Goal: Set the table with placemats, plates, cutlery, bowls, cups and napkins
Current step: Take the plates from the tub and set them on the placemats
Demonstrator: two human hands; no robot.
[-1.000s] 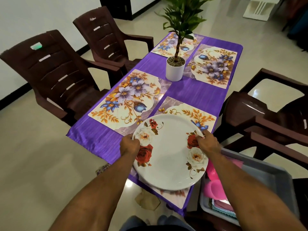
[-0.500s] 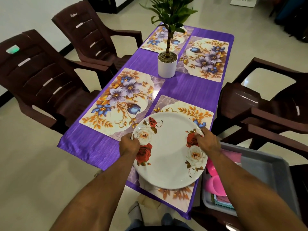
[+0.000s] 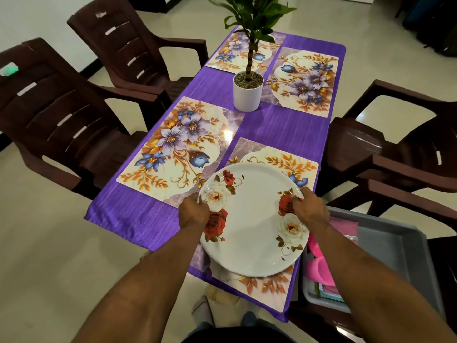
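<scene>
Plate, white with red and cream roses, over the placemat at the table's near right corner, its rim grasped by left hand and right hand.

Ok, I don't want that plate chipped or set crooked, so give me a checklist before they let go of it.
1. Both hands hold the plate: left hand and right hand grip opposite rims: ok.
2. Plate over the near placemat: ok.
3. Plate centred on it: not ok, it sits toward the mat's left.
4. Plate resting flat on the mat: cannot tell.
5. Clear of the potted plant: ok.
6. Clear of the grey tub: ok.
</scene>
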